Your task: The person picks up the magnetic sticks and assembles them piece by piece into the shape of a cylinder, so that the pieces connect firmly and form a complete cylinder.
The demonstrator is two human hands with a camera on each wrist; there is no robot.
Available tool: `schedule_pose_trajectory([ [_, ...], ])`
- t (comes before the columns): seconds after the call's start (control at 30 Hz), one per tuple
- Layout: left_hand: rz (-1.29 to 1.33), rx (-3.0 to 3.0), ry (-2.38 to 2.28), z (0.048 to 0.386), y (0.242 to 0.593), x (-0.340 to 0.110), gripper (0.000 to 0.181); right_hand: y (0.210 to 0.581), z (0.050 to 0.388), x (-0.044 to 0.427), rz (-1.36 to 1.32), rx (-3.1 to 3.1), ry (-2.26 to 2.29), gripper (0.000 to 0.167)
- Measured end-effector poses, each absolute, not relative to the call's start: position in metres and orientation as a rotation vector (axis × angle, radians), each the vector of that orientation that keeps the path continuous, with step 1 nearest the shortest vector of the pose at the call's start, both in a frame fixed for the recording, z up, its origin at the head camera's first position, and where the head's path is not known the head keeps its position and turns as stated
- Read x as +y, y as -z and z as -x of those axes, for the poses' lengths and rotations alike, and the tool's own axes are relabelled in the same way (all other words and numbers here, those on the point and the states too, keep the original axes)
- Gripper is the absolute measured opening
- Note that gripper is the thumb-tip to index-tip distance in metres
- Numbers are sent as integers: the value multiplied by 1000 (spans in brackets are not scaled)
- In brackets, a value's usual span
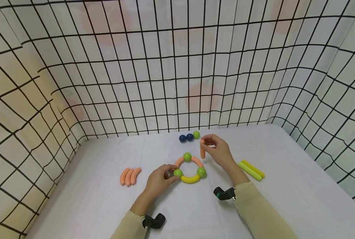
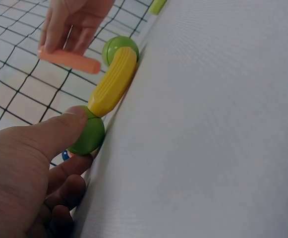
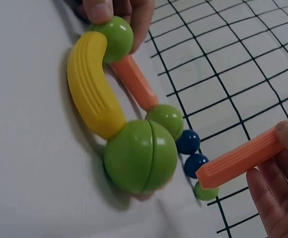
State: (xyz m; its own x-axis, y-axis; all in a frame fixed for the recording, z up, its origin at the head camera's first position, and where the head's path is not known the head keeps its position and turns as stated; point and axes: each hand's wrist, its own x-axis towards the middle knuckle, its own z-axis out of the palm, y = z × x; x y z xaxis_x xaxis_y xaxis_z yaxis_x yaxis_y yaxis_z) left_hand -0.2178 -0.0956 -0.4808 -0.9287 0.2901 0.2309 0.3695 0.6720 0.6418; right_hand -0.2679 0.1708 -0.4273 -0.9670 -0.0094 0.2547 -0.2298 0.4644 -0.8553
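Note:
A ring of toy pieces lies on the white cloth: green balls joined by two curved orange sticks and a curved yellow stick [image 1: 190, 179]. My left hand [image 1: 159, 179] pinches the ring's left green ball [image 2: 88, 134] between thumb and fingers. Above the ring's right side, my right hand [image 1: 220, 151] holds an orange stick [image 3: 243, 157] by one end, clear of the ring. In the head view that orange stick points downward. The ring's other green balls are the far one [image 1: 187, 156] and the right one [image 3: 141, 156]. Fingers partly cover the left ball.
Several curved orange sticks [image 1: 130, 176] lie side by side at left. Behind the ring sit two dark blue balls [image 1: 186, 137] and a loose green ball [image 1: 196, 134]. Yellow-green sticks [image 1: 250, 170] lie beyond my right wrist. A black grid net [image 1: 174, 79] encloses the back and sides.

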Motion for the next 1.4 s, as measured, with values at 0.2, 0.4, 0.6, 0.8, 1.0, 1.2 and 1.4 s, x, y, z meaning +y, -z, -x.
schedule_pose_trajectory([
  [0.2, 553, -2755, 1101, 217, 479, -96, 33, 425, 272, 153, -206, -2464, -1534, 27],
  [0.4, 556, -2755, 1115, 216, 479, -96, 33, 424, 275, 137, -233, -2464, -1537, 25],
  [0.6, 564, -2753, 1119, 217, 480, -96, 34, 426, 279, 127, -232, -2442, -1543, 23],
  [0.8, 573, -2748, 1120, 217, 480, -96, 33, 424, 282, 119, -243, -2422, -1561, 22],
  [1.0, 583, -2739, 1122, 217, 480, -96, 33, 421, 283, 116, -218, -2438, -1578, 22],
  [1.2, 578, -2741, 1129, 216, 479, -96, 32, 418, 281, 112, -261, -2450, -1577, 22],
  [1.4, 579, -2744, 1133, 216, 479, -96, 32, 418, 282, 111, -256, -2459, -1568, 22],
])
